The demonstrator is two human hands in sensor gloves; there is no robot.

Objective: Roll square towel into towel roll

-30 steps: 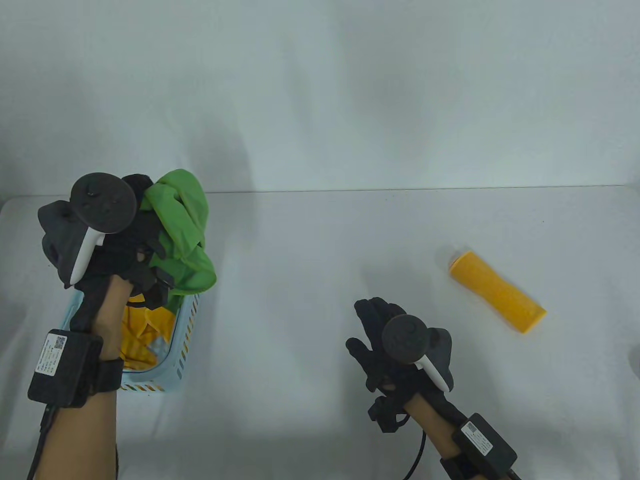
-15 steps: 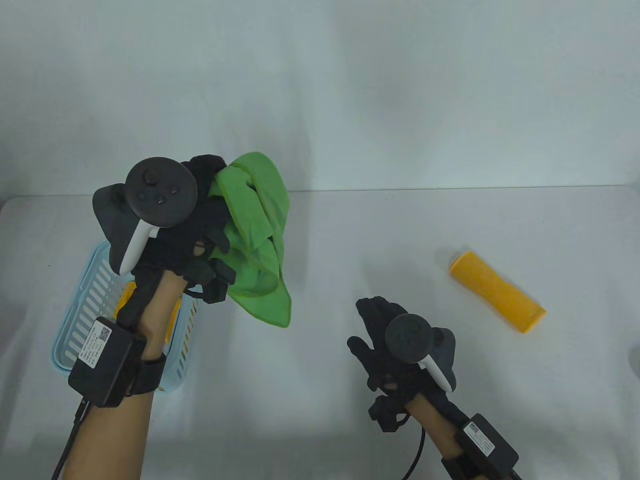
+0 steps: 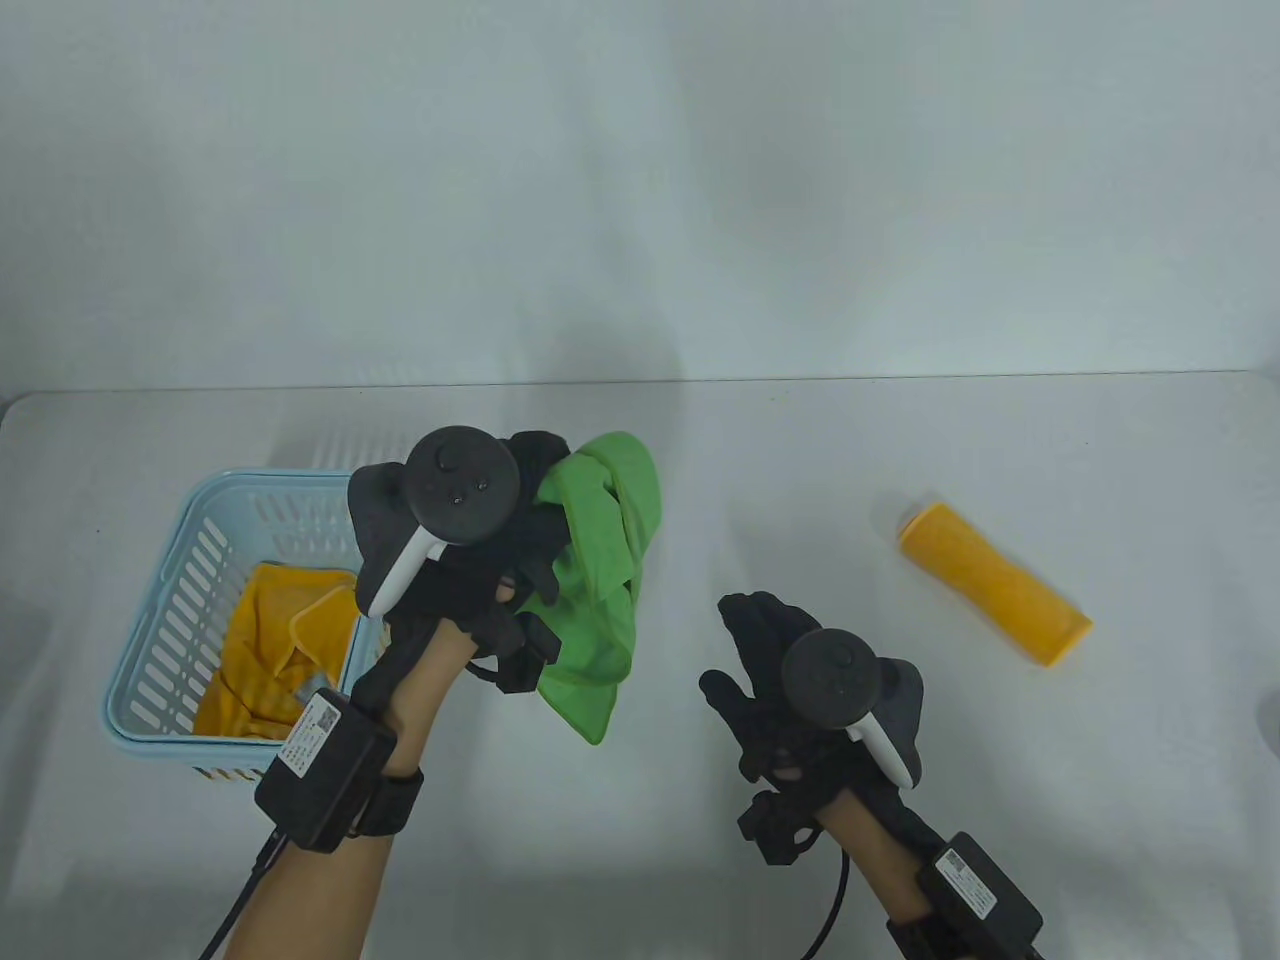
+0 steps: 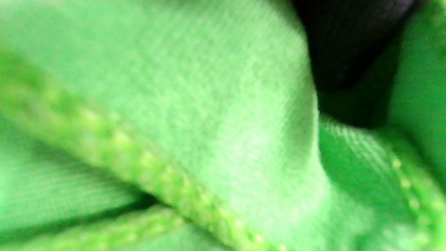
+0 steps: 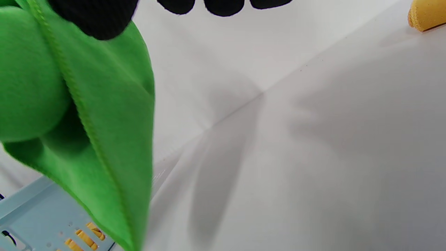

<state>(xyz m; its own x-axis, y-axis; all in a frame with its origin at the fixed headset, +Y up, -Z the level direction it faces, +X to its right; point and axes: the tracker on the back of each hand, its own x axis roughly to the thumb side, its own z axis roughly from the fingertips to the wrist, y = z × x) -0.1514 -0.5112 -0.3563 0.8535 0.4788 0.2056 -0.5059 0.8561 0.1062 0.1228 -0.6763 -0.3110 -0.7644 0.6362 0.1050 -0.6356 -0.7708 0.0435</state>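
One green towel [image 3: 600, 560] is held bunched in the left hand [image 3: 470, 560], whose fingers are curled round its upper folds; it hangs clear of the table [image 3: 640, 830], just right of the basket [image 3: 150, 640]. In the left wrist view nothing but green cloth, a stitched hem and a dark fingertip is seen. The right hand [image 3: 790, 690] is held low over the table with fingers relaxed and spread, gripping nothing, just right of the hanging cloth. The gap between the two hands is what the coming move is judged to turn on: the towel lies to the left of the right hand, with its long axis running top to bottom as it droops, and its lower corner is the nearest part to the free hand. No flat square is yet laid out, so spreading is judged to come first. Crumpled yellow cloth [image 3: 265, 640] is held in the pale blue basket. A finished yellow roll [image 3: 990, 585] lies well apart on the right, slanted
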